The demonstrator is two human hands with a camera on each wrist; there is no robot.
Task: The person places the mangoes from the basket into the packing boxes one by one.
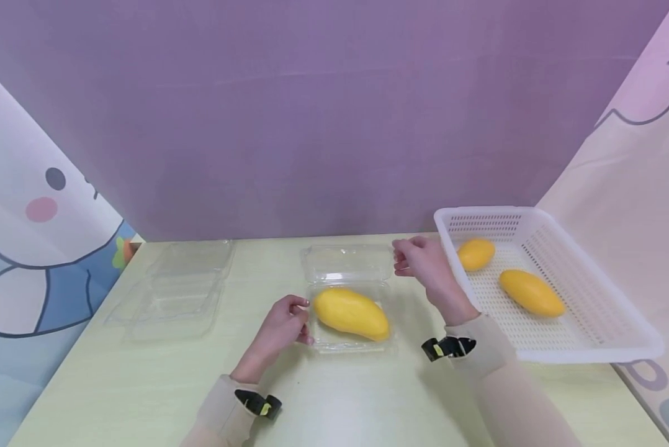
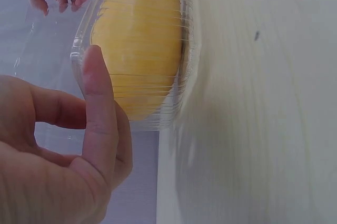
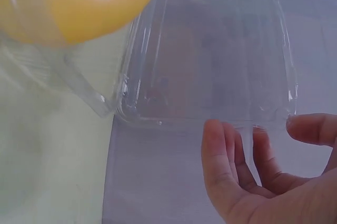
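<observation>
A yellow mango point(image 1: 351, 313) lies in the base of a clear plastic clamshell box point(image 1: 340, 347) at mid-table. The box's lid point(image 1: 345, 264) is folded back on the far side. My left hand point(image 1: 284, 323) is at the box's left end; in the left wrist view one fingertip point(image 2: 96, 66) lies at the rim beside the mango. Over at the lid's right edge is my right hand point(image 1: 424, 261). In the right wrist view its fingers point(image 3: 216, 148) are loosely bent and apart, with the tips right at the lid's edge.
A white perforated basket point(image 1: 597, 273) stands at the right with two mangoes inside, one point(image 1: 476, 254) behind the other point(image 1: 531, 293). Toward the left back lie open clear clamshell boxes point(image 1: 178, 298). A purple backdrop point(image 1: 323, 124) rises behind the table.
</observation>
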